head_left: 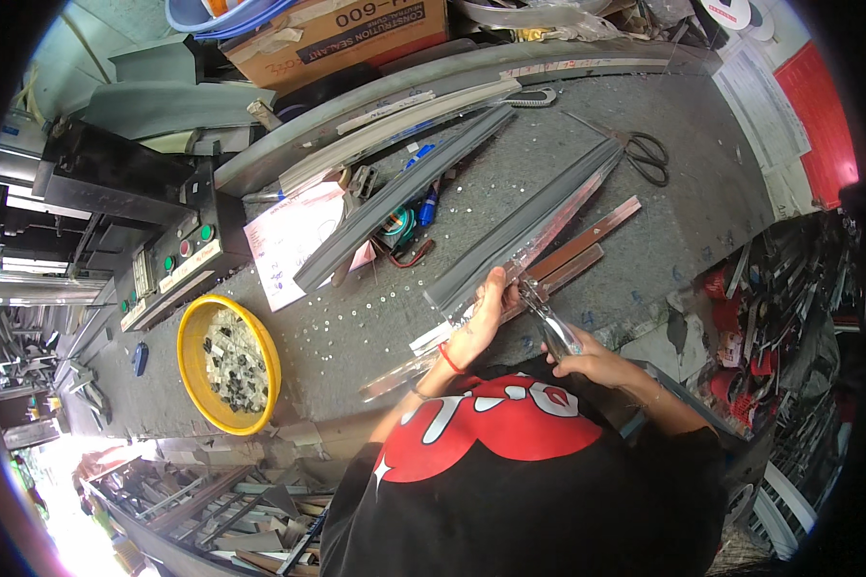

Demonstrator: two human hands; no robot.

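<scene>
My left hand (486, 322), thumb up and fingers closed, grips a narrow strip (394, 377) whose pale lower end sticks out past my wrist. In my right hand (592, 363) are metal pliers (548, 322), fingers wrapped round the handles. The jaws meet the work just right of my left thumb; exactly what they bite on is hidden. Beyond my hands lies a bundle of long grey strips (529, 221). A brown strip (587, 236) and a shorter brown strip (573, 266) lie beside it, close to the pliers.
Black-handled scissors (645, 157) lie at the far right of the grey bench (356, 385). A yellow basin (185, 361) holds small pieces. Left of centre are a grey profile (404, 197), a tape measure (399, 223) and paper (293, 240). A button box (188, 250) stands left.
</scene>
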